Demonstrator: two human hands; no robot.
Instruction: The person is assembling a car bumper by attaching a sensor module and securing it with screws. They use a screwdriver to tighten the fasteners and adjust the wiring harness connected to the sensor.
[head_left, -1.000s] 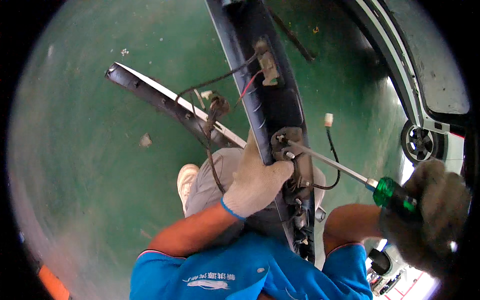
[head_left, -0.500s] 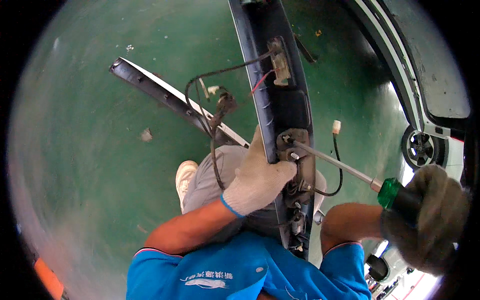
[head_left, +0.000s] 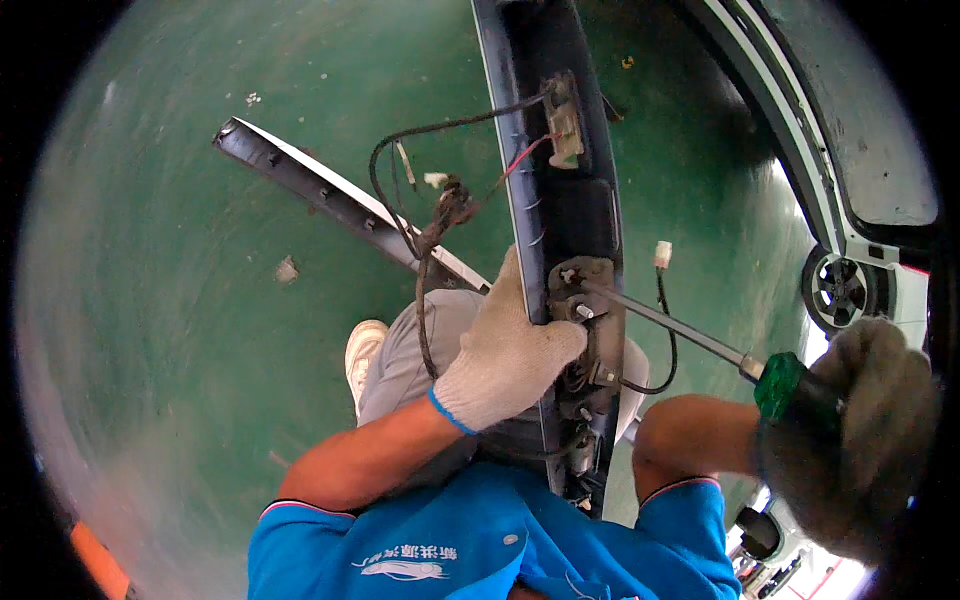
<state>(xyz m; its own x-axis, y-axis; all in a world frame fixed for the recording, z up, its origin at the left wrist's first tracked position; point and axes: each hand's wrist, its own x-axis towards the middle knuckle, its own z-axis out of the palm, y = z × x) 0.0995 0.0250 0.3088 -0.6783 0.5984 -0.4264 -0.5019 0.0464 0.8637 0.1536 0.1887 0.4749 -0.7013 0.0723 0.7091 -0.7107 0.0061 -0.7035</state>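
The left hand (head_left: pixel 505 365) still clasps the dark car trim panel (head_left: pixel 560 210) while the right hand (head_left: pixel 850 440), clenched around the green-handled screwdriver (head_left: pixel 700 340), keeps its tip on the panel's screw.

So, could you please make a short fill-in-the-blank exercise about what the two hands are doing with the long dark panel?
1. The right hand holds a screwdriver with a ____ handle.
2. The left hand, in a white glove, grips the long dark panel from its ____ side.
3. The screwdriver tip meets a metal bracket on the ____.

Missing words: green; left; panel
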